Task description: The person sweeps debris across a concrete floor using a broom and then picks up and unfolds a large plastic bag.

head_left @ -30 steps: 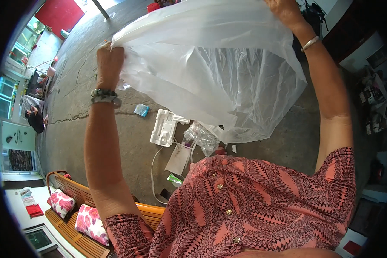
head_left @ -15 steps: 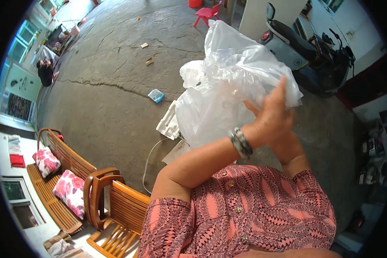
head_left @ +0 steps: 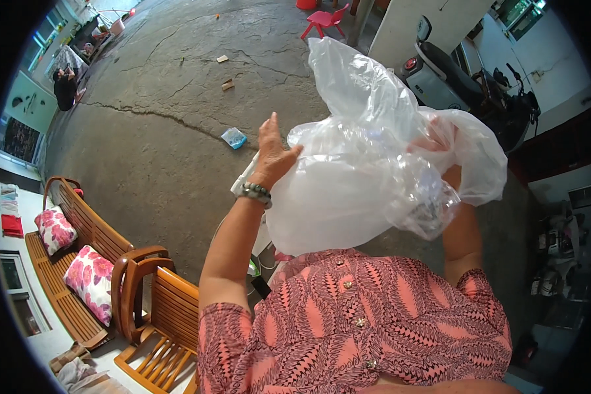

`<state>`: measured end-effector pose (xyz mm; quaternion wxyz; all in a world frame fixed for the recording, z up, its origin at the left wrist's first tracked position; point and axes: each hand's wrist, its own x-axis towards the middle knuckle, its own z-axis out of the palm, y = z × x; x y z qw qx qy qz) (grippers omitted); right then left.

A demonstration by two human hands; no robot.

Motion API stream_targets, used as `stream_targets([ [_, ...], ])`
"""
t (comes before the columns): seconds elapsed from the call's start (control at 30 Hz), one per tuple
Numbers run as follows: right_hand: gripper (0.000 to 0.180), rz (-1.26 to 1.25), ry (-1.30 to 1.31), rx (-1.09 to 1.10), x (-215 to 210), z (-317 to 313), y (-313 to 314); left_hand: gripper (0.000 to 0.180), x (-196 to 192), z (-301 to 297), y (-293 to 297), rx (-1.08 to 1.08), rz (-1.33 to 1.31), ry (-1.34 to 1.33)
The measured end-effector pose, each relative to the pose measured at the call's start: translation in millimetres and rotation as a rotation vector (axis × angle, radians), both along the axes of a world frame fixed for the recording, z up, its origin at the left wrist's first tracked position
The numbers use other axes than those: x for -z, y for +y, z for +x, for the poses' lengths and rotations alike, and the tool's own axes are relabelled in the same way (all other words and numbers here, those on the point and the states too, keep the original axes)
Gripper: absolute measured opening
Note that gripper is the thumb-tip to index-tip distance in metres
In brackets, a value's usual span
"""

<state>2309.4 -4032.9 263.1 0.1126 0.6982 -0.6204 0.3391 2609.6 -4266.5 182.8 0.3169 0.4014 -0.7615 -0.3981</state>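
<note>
A large clear plastic bag is bunched up in front of my chest. My left hand presses against the bag's left side with fingers spread upward, a beaded bracelet on the wrist. My right hand is inside or behind the plastic at the upper right, seen only dimly through the film; its grip on the bag is hard to make out. Below the bag, white items on the floor are mostly hidden.
Cracked concrete floor stretches ahead with a small blue packet on it. A wooden bench with floral cushions and a wooden chair stand at left. A scooter is parked at upper right. A red plastic chair stands far ahead.
The bag, held wide open overhead a second ago, has been gathered into a bunch near my chest. My left hand has moved from crossing in front of the bag to its left side.
</note>
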Motion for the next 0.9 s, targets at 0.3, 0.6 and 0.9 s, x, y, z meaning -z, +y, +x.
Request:
stream_targets([
  [0.3, 0.048, 0.129, -0.340, 0.229, -36, -13, 68, 0.012, 55, -36, 21, 0.482, 0.411, -0.156],
  [0.6, 0.049, 0.037, 0.180, 0.619, -61, 5, 92, 0.020, 12, 4, -45, 0.273, 0.548, 0.309],
  [0.9, 0.051, -0.026, -0.096, 0.588, -63, -23, 101, 0.032, -26, 76, -91, -0.080, 0.354, 0.328],
])
